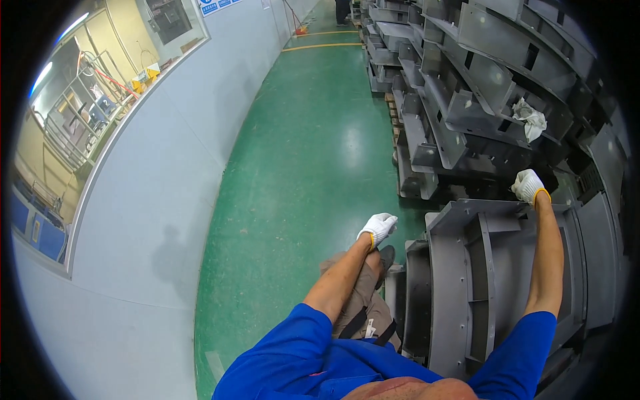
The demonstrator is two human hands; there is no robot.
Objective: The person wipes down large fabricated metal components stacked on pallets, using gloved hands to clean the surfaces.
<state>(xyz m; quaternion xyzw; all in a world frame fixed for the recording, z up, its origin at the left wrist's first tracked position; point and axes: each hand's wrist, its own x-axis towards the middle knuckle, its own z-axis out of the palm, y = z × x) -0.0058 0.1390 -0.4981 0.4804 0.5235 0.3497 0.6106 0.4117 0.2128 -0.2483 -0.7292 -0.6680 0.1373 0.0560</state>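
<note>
The person wears white knitted gloves point(383, 225) with yellow cuffs point(543, 195), and the two hands are well apart from each other. The right hand point(529, 185) is stretched forward, above or at the far edge of a large grey metal frame point(448, 280). Its fingers look folded inward like a fist, but I cannot tell if they are clamped on something, and whether the hand touches the edge is also not clear. The left hand point(380, 229) is at the left of the frame, over the green floor point(300, 167) and near the knee point(375, 262) of the person. Its fingers are bent and the inner side is hidden, so I cannot tell whether they are together or apart.

The grey metal frame lies at the right of the person, just beside the body, partly under the right forearm point(548, 260). Inside it stands an upright curved plate point(488, 273). Beyond the frame, many grey metal parts point(427, 113) are piled in high stacks, and a crumpled white cloth point(531, 121) lies over one of them, near the right hand. On the left side runs a pale wall point(167, 153) with a large window point(87, 120). Far ahead, yellow lines point(323, 47) cross the floor, and another person point(342, 12) is partly in view
</note>
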